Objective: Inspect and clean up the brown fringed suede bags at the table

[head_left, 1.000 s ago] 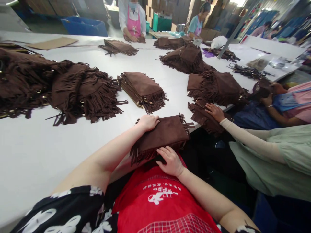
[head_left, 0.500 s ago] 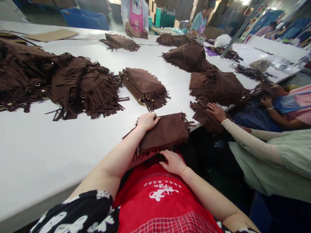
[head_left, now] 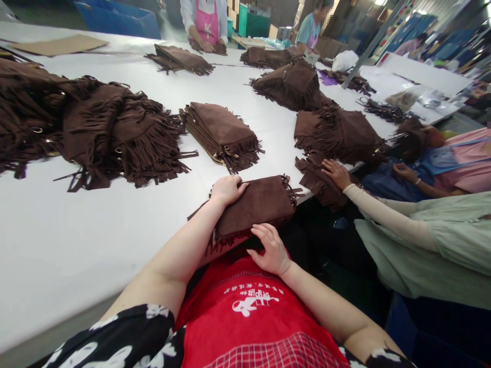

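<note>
Brown suede-look fringed bag (head_left: 257,204) lies at the near edge of the white table (head_left: 95,240), directly before the person, its smooth face up and its fringe spilling at both ends. The left hand (head_left: 226,190) rests palm down over the bag's far left corner, fingers loosely bent; whether any of them pinch it from beneath I cannot tell. The right hand (head_left: 270,249) is half open at the near long edge, fingertips touching the bag and thumb spread well apart from them, not closed around anything. Beneath it the red apron (head_left: 261,317) carries white print seen upside down: a cartoon animal, large Chinese characters that look like 快驴进货, and a smaller line too soft to read. Beyond the bag sits a stack of fringed bags (head_left: 226,130) with gold-toned zips, and to its left spreads a heap of fringed bags (head_left: 118,122). At right, a co-worker's hand (head_left: 336,175) in a pale sleeve presses on another fringed piece (head_left: 324,184). Across the table a co-worker wears a pink apron (head_left: 207,23) bearing a small white emblem. One white card (head_left: 310,59) by the far bags has dark marks, too small to make out.
</note>
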Available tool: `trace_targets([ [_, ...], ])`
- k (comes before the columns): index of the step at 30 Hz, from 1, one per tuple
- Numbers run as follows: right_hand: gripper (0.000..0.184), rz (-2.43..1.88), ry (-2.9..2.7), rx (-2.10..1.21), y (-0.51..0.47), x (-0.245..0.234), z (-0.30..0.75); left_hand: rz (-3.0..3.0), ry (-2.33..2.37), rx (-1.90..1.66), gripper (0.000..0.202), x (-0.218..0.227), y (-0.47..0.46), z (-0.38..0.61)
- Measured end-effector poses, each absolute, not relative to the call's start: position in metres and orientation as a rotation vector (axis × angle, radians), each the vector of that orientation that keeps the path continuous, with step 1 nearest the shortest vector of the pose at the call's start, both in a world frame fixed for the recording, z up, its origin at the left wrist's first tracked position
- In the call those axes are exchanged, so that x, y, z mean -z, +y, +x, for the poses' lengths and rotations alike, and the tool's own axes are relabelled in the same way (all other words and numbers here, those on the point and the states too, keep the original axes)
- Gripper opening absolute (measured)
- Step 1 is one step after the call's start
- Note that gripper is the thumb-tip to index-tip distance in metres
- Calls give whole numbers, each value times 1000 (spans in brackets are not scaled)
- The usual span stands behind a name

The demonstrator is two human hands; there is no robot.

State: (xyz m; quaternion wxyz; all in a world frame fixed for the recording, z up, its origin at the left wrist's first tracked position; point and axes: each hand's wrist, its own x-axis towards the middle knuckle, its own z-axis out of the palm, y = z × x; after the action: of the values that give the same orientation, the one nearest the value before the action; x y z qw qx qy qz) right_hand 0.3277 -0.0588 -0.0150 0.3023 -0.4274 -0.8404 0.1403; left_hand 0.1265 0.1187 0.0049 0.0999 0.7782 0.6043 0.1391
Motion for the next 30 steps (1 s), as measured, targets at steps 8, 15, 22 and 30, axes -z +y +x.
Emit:
trace_targets([
  [8,47,-1089,-2132,-501,-55,20,313,2343,1780,-440,50,-2,120,125],
  [15,42,-1084,-2055,-555,-60,18,316,2336,1785,-417,48,-5,120,125],
  [22,57,-1221,-2134,-656,-59,29,311,2343,1798,-408,50,-6,119,125],
  [30,36,-1548,-2389,-967,-59,61,322,2328,1800,-401,50,-7,118,127],
])
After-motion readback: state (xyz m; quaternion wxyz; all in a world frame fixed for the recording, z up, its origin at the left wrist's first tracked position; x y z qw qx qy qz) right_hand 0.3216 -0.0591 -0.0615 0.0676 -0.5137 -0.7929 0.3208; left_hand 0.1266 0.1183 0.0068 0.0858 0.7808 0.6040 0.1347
